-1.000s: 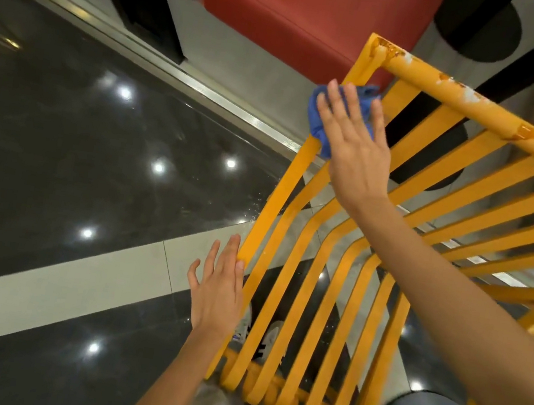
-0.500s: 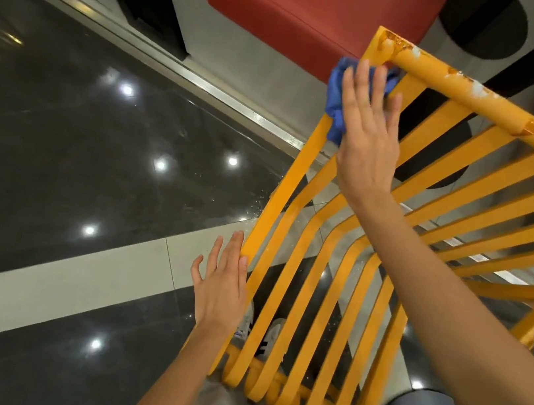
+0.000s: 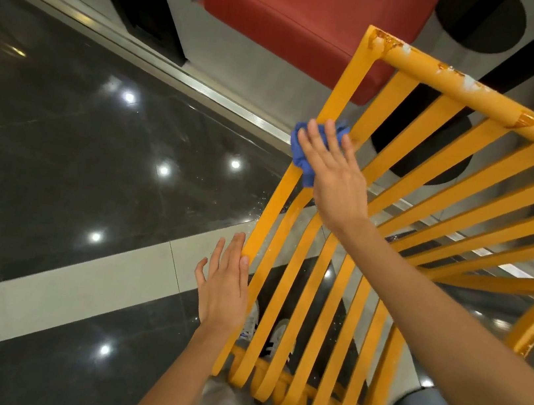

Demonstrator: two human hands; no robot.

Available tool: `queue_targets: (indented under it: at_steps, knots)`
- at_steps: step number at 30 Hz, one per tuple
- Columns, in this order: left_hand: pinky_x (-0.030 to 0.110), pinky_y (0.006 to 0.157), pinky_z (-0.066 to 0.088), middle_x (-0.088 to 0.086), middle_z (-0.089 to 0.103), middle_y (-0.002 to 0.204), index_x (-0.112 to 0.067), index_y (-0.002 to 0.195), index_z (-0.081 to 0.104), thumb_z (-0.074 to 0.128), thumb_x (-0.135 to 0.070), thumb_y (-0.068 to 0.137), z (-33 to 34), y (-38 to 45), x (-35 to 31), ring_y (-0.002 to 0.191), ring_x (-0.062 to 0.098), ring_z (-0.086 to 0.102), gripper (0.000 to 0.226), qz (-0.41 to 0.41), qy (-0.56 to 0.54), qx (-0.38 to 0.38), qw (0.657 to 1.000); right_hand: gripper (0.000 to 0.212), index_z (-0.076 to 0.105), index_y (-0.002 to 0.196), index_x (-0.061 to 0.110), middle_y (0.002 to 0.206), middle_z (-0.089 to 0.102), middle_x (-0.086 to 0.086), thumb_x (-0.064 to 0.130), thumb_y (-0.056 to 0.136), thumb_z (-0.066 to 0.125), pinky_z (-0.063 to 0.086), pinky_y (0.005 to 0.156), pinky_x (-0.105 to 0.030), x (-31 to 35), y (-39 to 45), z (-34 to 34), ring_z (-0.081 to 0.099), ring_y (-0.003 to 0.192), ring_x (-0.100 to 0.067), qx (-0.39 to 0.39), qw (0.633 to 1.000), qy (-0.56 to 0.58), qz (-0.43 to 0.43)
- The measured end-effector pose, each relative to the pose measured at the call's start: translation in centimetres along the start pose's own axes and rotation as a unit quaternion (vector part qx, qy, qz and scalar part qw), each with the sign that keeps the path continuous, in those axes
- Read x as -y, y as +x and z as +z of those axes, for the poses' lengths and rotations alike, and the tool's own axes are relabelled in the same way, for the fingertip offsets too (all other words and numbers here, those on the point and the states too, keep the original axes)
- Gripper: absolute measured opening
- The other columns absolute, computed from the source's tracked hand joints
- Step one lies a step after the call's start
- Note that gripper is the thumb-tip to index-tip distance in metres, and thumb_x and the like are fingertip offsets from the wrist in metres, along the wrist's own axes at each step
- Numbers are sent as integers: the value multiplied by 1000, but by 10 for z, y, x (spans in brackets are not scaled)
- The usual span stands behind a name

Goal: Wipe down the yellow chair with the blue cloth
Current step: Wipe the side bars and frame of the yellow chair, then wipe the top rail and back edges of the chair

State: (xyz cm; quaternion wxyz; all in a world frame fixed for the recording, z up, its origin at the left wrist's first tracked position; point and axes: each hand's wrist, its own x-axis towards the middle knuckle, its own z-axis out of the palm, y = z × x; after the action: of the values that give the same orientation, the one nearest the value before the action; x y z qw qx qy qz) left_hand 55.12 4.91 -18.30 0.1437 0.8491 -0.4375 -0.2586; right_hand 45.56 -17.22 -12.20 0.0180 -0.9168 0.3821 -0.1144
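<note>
My right hand presses the blue cloth flat onto the yellow chair's outer slat. At seven o'clock from it, my left hand rests straight-fingered against that same slat's edge.

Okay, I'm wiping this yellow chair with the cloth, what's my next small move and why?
Probably slide the cloth on down the outer slat toward your left hand. Your right hand presses it flat partway along the chair edge, and white specks show on the slats below it. The left hand steadies the same edge lower down.
</note>
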Motion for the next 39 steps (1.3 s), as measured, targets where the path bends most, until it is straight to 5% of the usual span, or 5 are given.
queue_targets:
  at_steps: [4, 12, 23, 33, 39]
  knots:
    - [39, 116, 26, -6, 41, 151, -24, 147, 39, 36, -33, 105, -15, 2, -17, 144, 7, 25, 43, 5, -151, -49, 987, 43, 52, 139, 19, 132, 62, -3, 22, 97, 58, 50, 90, -31, 28, -27, -8, 61, 114, -23, 6, 944, 266, 195]
    - [27, 90, 55, 2, 63, 120, -15, 125, 59, 66, -27, 91, -72, 28, -94, 109, 11, 64, 37, -29, -495, 0, 868, 16, 72, 73, 23, 76, 74, -4, 36, 79, 79, 58, 68, -48, 60, -48, -18, 72, 74, -20, -66, 705, 522, 476]
    - [21, 64, 52, -9, 69, 75, -11, 88, 65, 68, -11, 90, -101, 64, -95, 71, 5, 65, 4, -19, -486, -20, 873, 46, 70, 106, 7, 95, 74, -7, 43, 101, 42, 61, 64, -34, 59, -42, -26, 74, 81, -18, -49, 545, 667, 505]
    - [20, 72, 50, -8, 59, 87, -18, 91, 52, 53, -19, 101, -142, 106, -151, 79, 0, 61, 10, 3, -517, -249, 819, 38, 56, 127, 26, 119, 55, 14, 39, 92, 63, 55, 79, -22, 102, -62, 32, 57, 106, -8, -18, 719, 481, 501]
    - [19, 69, 46, 0, 52, 86, -6, 100, 44, 49, -14, 102, -121, 126, -195, 73, 3, 52, 10, 67, -535, -224, 812, 49, 46, 134, 32, 108, 59, 21, 36, 90, 67, 56, 85, -32, 117, -66, 42, 60, 101, -5, -10, 713, 501, 490]
